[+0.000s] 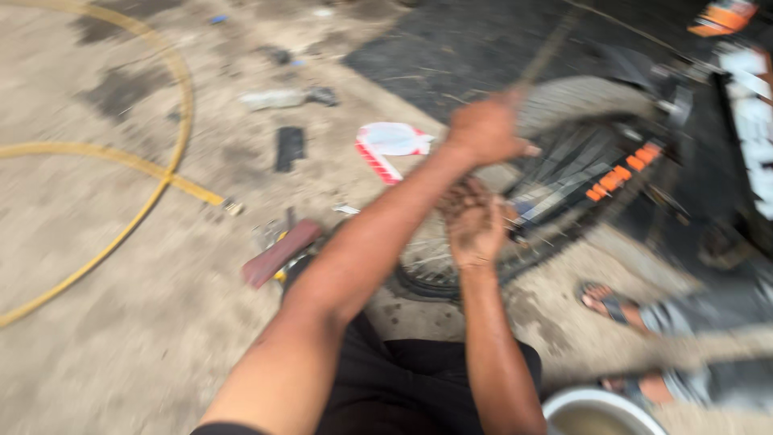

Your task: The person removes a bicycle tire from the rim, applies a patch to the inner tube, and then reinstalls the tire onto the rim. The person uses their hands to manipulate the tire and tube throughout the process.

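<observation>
I am crouched over a black spoked bicycle wheel with a grey rubber tyre (564,101), which lies tilted on the stained concrete floor (121,322). My left hand (483,129), reaching across, is closed in a fist on a thin stick-like tool (547,52) at the wheel's upper rim; motion blur hides what the tool is. My right hand (475,229) sits on the spokes at the near rim, fingers curled, though I cannot tell whether it grips anything. I judge I am working the tyre at the rim, and my next move calls for a steady wheel and firm leverage. Left of the wheel lie a reddish-brown flat bar (282,251) and a yellow hose (121,157). Right of it stands another person's sandalled foot (608,302).
</observation>
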